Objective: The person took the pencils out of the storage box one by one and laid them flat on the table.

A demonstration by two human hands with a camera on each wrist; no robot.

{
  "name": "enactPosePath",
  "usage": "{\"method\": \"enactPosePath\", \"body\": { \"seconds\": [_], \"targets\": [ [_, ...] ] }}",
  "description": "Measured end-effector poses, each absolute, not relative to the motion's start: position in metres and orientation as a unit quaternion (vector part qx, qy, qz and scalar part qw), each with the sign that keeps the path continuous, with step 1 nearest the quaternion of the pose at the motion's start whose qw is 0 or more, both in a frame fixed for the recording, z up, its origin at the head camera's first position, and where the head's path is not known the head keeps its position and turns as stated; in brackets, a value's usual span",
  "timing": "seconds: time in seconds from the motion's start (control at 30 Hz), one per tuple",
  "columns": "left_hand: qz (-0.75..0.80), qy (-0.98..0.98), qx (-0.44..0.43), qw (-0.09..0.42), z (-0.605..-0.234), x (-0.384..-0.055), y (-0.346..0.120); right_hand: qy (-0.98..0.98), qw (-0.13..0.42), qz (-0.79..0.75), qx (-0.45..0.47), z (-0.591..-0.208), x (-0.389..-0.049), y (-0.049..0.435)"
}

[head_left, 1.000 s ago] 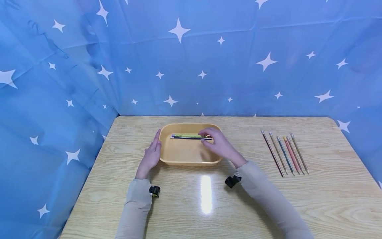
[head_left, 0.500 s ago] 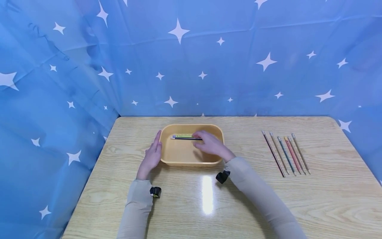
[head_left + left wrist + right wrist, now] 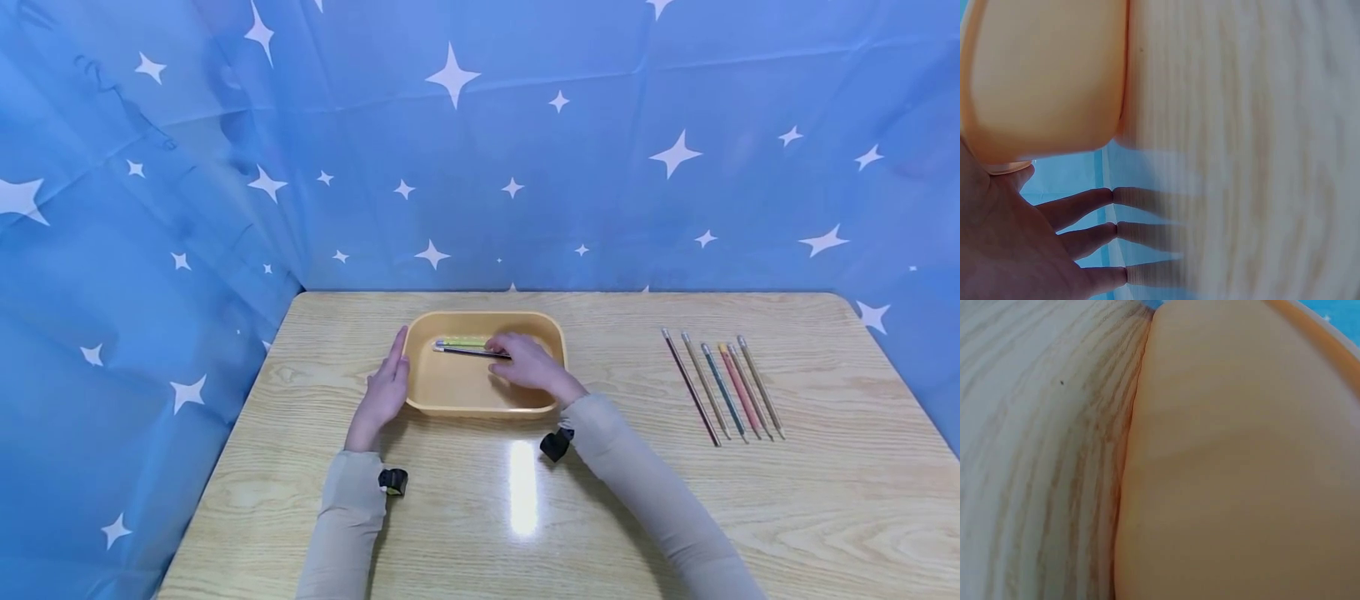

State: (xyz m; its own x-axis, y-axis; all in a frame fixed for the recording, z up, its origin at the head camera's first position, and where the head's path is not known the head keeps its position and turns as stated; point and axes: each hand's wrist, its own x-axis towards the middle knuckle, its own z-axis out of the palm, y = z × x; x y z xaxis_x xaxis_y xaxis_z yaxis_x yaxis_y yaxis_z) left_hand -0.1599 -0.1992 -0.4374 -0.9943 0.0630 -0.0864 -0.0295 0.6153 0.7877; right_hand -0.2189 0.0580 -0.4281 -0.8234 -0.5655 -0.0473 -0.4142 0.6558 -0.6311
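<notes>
A tan tray (image 3: pixel 450 410) stands on the wooden table. My left hand (image 3: pixel 385 390) rests along its left side; in the left wrist view the fingers (image 3: pixel 1079 206) are extended with their tips on the tabletop. Inside the tray, my right hand (image 3: pixel 527 364) pinches a dark pencil (image 3: pixel 468 352) near its right end, which the hand covers. Just behind it lies a green-yellow pencil (image 3: pixel 467 342), also partly hidden by the hand. The right wrist view shows only the tray's outer wall (image 3: pixel 1241 456) and the table, not the hand.
Several pencils (image 3: pixel 723 387) lie side by side, slightly slanted, on the right part of the table (image 3: pixel 847 467). A blue star-patterned cloth (image 3: pixel 480 150) hangs behind and to the left. Each wrist wears a small black camera (image 3: pixel 556 444).
My right hand has moved left inside the tray. The dark pencil has swung at its right end toward me, apart from the green-yellow one. The left hand stays at the tray.
</notes>
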Motion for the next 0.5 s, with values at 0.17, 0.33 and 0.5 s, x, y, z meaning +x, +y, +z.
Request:
{"method": "enactPosePath", "body": {
  "seconds": [0.17, 0.33, 0.5],
  "targets": [
    [0.438, 0.897, 0.006, 0.056, -0.4381, -0.1598, -0.199, 0.9, 0.126, -0.317, -0.27, -0.4298, -0.2181, 0.0587],
    [0.436, 0.898, 0.005, 0.057, -0.4373, -0.1604, -0.1989, 0.905, 0.124, -0.311, -0.264, -0.4313, -0.2184, 0.0589],
    [0.434, 0.899, 0.004, 0.061, -0.4374, -0.1606, -0.1991, 0.91, 0.121, -0.306, -0.252, -0.4336, -0.221, 0.0579]
  ]
}}
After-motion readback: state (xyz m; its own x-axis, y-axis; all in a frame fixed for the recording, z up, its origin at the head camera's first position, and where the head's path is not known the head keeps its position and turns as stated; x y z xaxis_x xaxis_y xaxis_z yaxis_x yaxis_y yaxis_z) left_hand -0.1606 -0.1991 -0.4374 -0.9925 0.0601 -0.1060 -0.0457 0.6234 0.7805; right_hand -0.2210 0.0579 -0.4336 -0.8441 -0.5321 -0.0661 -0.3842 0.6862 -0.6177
